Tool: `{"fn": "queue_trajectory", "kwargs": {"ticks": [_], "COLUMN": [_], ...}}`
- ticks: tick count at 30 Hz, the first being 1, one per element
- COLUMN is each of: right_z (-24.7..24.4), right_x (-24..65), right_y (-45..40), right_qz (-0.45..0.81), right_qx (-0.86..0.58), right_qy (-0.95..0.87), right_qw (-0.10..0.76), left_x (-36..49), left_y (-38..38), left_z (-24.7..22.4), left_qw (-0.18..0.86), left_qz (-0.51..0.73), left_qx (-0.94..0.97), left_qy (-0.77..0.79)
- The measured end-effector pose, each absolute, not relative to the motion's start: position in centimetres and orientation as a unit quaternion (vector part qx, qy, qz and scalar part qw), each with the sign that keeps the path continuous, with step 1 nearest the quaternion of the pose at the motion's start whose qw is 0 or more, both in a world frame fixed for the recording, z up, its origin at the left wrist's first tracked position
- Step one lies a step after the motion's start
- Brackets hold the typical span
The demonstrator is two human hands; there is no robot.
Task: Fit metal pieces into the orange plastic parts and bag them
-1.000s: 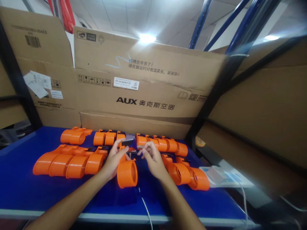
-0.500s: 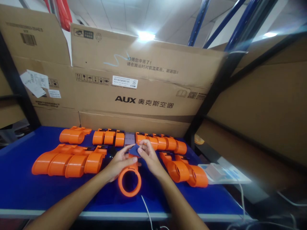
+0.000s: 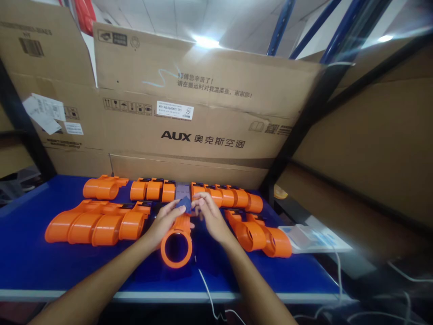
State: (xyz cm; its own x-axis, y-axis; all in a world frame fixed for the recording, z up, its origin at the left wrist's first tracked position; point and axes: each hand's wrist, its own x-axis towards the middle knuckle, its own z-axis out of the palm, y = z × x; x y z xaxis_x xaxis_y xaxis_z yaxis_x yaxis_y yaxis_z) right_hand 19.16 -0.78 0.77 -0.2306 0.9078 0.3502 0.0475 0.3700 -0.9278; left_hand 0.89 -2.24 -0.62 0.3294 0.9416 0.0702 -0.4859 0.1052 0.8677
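Observation:
My left hand (image 3: 164,224) is wrapped around an orange plastic part (image 3: 183,224) with a round ring at its near end, held above the blue table. At the part's far end sits a small dark blue piece (image 3: 184,205), under my left thumb. Close to its right side is my right hand (image 3: 210,216), fingers curled and tips drawn together. Whether anything is pinched between those fingertips is too small to tell. Behind the hands stands a grey panel (image 3: 183,192), partly hidden by them.
Similar orange parts lie in rows on the blue table (image 3: 84,266), at left (image 3: 104,225), back right (image 3: 226,197) and right (image 3: 260,237). A white tray (image 3: 318,241) sits at the right edge. A white cable (image 3: 207,289) hangs in front. Cardboard (image 3: 203,167) walls the back.
The orange part has shifted slightly left with my left hand. My right thumb and fingers have come off the blue piece and are now just right of it.

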Motion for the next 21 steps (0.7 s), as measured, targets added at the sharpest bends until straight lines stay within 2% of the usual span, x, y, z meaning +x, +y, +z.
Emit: {"fn": "queue_trajectory", "kwargs": {"ticks": [3, 6, 8, 11, 13, 16, 19, 21], "right_z": [0.5, 0.0, -0.5, -1.2, -1.5, -1.1, -0.1, 0.6], "right_x": [20.2, 21.1, 21.2, 21.0, 20.7, 20.5, 20.6, 20.9], "right_y": [-0.1, 0.2, 0.3, 0.2, 0.2, -0.1, -0.4, -0.5], "right_qz": [0.447, 0.485, 0.488, 0.472, 0.456, 0.414, 0.341, 0.276], "right_qx": [-0.458, -0.526, -0.542, -0.53, -0.514, -0.461, -0.398, -0.412], "right_qy": [-0.603, -0.594, -0.608, -0.648, -0.671, -0.713, -0.766, -0.784], "right_qw": [0.476, 0.368, 0.313, 0.277, 0.279, 0.329, 0.373, 0.374], "left_x": [0.7, 0.6, 0.6, 0.6, 0.6, 0.6, 0.5, 0.4], "left_y": [-1.9, -1.8, -1.8, -1.9, -1.8, -1.7, -1.6, -1.5], "left_z": [-0.7, -0.6, -0.6, -0.7, -0.7, -0.8, -0.8, -0.8], "left_qw": [0.708, 0.705, 0.703, 0.704, 0.706, 0.706, 0.704, 0.702], "left_qz": [0.521, 0.534, 0.537, 0.534, 0.532, 0.53, 0.527, 0.526], "left_qx": [0.397, 0.385, 0.384, 0.388, 0.388, 0.39, 0.396, 0.398], "left_qy": [0.264, 0.264, 0.264, 0.262, 0.261, 0.262, 0.264, 0.267]}}
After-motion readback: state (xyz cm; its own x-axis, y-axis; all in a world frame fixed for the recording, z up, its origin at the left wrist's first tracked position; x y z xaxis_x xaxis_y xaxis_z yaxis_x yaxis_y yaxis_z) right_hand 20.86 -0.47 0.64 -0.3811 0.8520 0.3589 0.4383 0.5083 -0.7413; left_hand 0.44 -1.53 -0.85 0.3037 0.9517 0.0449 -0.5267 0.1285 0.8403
